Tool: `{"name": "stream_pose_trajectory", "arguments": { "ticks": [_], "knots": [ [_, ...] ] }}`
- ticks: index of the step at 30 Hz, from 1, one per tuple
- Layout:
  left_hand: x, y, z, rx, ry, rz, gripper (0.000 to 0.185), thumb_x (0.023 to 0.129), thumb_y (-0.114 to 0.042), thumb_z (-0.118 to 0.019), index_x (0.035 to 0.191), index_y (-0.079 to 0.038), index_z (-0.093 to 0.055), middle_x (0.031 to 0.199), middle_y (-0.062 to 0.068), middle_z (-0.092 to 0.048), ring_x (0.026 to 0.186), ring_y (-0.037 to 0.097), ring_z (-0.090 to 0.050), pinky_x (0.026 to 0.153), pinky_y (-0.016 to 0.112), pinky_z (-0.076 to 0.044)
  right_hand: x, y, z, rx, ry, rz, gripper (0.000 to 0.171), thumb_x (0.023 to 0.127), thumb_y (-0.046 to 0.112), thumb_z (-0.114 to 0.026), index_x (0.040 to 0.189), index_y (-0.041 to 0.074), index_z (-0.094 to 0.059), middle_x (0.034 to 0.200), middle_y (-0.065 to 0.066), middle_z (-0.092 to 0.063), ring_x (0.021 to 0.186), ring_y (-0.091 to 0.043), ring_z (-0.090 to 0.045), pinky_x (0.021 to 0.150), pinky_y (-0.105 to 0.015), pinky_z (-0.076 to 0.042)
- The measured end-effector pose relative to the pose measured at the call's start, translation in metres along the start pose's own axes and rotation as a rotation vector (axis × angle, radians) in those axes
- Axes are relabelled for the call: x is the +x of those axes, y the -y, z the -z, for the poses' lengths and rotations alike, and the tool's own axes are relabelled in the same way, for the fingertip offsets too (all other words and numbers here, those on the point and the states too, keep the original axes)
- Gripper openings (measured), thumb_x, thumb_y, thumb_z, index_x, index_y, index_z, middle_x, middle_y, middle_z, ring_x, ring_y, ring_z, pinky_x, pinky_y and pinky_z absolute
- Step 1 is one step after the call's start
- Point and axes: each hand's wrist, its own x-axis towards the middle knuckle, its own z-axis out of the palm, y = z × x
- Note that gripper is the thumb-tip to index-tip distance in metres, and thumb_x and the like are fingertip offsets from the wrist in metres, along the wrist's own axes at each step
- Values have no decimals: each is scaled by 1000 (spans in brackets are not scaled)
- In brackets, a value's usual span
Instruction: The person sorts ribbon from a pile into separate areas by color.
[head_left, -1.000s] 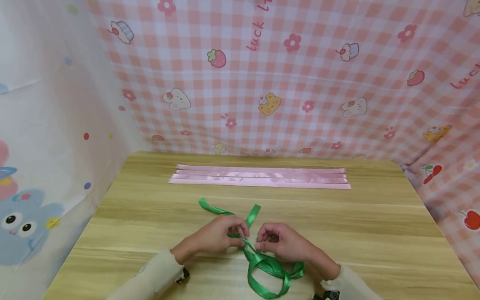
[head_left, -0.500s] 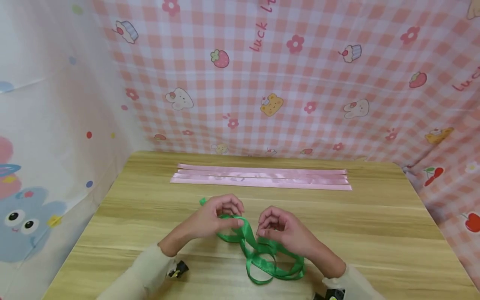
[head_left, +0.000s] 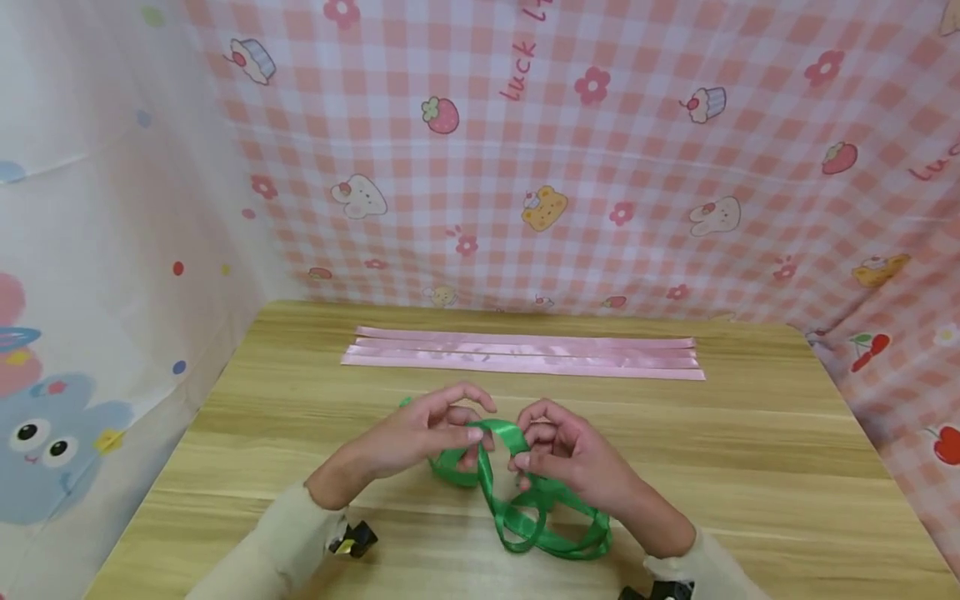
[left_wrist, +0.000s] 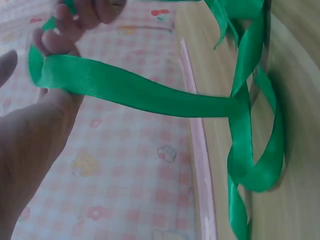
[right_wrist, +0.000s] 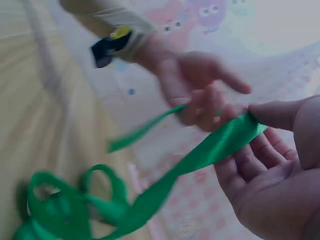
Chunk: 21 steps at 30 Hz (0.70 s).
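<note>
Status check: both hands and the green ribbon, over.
Left hand and right hand both pinch the green satin ribbon, lifted between them. Its loops trail on the wooden table. Flat pink ribbon strips lie behind, apart.

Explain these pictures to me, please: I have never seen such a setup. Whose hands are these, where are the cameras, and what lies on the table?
There is no machine here: a person works with two bare hands and wears three cameras. The wide picture comes from a camera on the head, looking down at a wooden table. The other two come from cameras on the wrists, so each shows its own hand from very near.

The left hand and the right hand both hold one green ribbon. Each pinches it between thumb and fingers, and a short stretch of it runs between the two hands. The rest of the ribbon hangs down and lies in loose loops on the table, close to the person.

Farther back lie several pink ribbons, flat and straight, side by side. Pink checked cloth with cartoon prints hangs behind the table.
</note>
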Motion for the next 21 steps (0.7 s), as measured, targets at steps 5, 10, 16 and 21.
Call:
{"name": "stream_pose_trajectory", "arguments": {
  "ticks": [5, 10, 16, 21],
  "knots": [
    [-3, -5, -1, -44, 37, 37, 33, 104, -16, -52, 133, -1, -45, 96, 0, -71, 78, 11, -58, 72, 24, -49, 0, 22, 4, -33, 48, -15, 27, 98, -3, -55, 121, 8, -45, 91, 0, -70, 60, -9, -50, 52, -23, -39],
    [-11, -17, 3, 99, -28, -55, 35, 99, -5, -59, 130, 3, -48, 91, 0, -69, 70, 10, -52, 65, 23, -45, -5, 44, 16, -94, 33, 23, 28, 98, -5, -53, 120, 10, -46, 87, 0, -69, 53, -17, -34, 46, -34, -28],
    [-30, -35, 20, 227, -51, -112, 41, 97, 0, -60, 135, 3, -48, 94, 2, -71, 71, 8, -56, 64, 24, -48, -15, 70, 40, -200, -59, 73, 27, 98, -7, -52, 116, 12, -51, 84, 4, -66, 58, -11, -43, 47, -31, -28],
    [-45, -43, 36, 302, -158, -76, 34, 96, -3, -63, 129, 0, -53, 89, 3, -71, 65, 14, -56, 59, 26, -49, -29, 85, 59, -286, -106, 104, 25, 97, -10, -51, 112, 10, -54, 86, 4, -66, 76, -7, -59, 61, -21, -48]
  ]
}}
